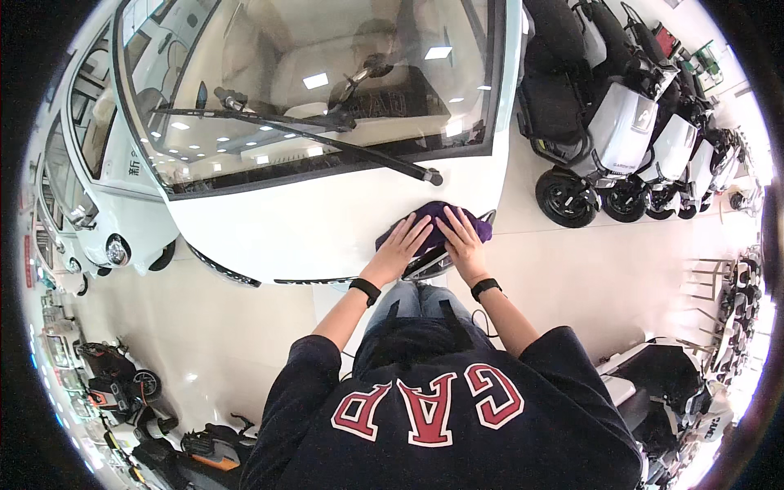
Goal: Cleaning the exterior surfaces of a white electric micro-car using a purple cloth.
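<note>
A bunched purple cloth (434, 238) lies on the front corner of a small white vehicle (310, 224), just above a dark headlight (433, 265). My left hand (400, 247) rests flat on the left part of the cloth, its fingers stretched out and pointing away from me. Beside it, my right hand (465, 246) presses on the right part with fingers extended too. Neither hand is wrapped round the cloth. The fabric hides the body panel beneath it and some of the headlight's upper edge.
Beyond my hands is the windshield (310, 82) with a black wiper (359, 149) across it. A row of scooters (621, 122) stands to the right, another white vehicle (122, 196) to the left. More scooters (204, 449) are parked at lower left and lower right.
</note>
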`<state>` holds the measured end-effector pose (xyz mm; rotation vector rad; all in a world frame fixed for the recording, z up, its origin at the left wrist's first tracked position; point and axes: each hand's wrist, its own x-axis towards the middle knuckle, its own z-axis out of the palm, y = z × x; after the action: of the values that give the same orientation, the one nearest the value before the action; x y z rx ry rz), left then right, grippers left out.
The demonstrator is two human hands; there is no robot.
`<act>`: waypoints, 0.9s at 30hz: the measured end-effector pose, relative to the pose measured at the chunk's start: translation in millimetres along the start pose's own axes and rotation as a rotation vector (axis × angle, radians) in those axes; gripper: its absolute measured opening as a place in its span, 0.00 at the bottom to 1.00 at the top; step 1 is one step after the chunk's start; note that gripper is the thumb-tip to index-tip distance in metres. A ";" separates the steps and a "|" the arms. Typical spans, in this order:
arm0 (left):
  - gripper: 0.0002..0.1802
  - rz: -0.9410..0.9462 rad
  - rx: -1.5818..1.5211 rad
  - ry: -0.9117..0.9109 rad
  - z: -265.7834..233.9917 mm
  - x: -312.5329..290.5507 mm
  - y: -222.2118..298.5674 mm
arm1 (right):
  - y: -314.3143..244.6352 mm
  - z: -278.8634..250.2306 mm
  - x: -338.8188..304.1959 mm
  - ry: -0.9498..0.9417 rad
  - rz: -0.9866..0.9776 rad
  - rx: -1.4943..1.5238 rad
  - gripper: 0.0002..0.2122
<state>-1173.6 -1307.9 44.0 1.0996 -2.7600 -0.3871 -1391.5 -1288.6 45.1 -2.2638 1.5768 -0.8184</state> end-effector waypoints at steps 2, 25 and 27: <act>0.48 0.038 -0.070 0.045 5.2 14.2 2.5 | 1.5 -2.1 -5.2 0.031 0.081 0.028 0.32; 0.47 -0.137 -0.166 0.380 -4.5 114.1 44.0 | 77.9 -85.4 85.3 0.012 -0.179 -0.001 0.28; 0.46 -0.220 -0.125 0.428 0.3 122.2 51.2 | 87.5 -87.6 97.8 -0.024 -0.258 -0.044 0.28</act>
<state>-1295.3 -1356.5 63.4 1.2845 -2.2259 -0.3015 -1485.6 -1402.7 100.0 -2.5351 1.3216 -0.8218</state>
